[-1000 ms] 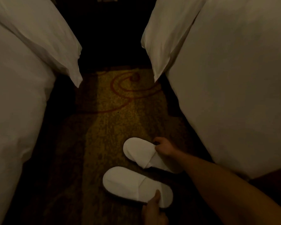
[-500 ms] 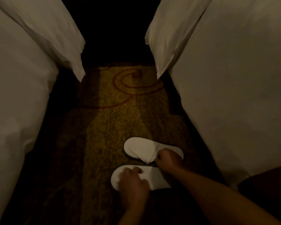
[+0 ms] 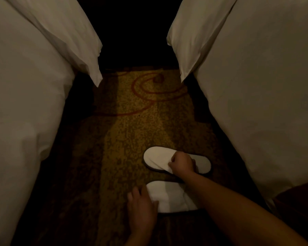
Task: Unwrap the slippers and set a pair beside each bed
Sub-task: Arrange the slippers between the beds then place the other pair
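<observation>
White towelling, likely light and floppy: far slipper (image 3: 156, 159) and near slipper (image 3: 171, 196) lower centre on carpet (image 3: 132, 130); right hand (image 3: 182, 164) pinching far upper's edge, the natural hold; left hand (image 3: 140, 208) flat, fingers relaxed, on near toe

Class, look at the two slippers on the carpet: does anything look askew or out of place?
Slightly: the far slipper and near slipper are not parallel, their heels seem to splay apart. Nothing looks torn or spilled.

Dim light; gold carpet (image 3: 132, 135) with red swirls lies between the white left bed (image 3: 21, 121) and the white right bed (image 3: 265, 107).
</observation>
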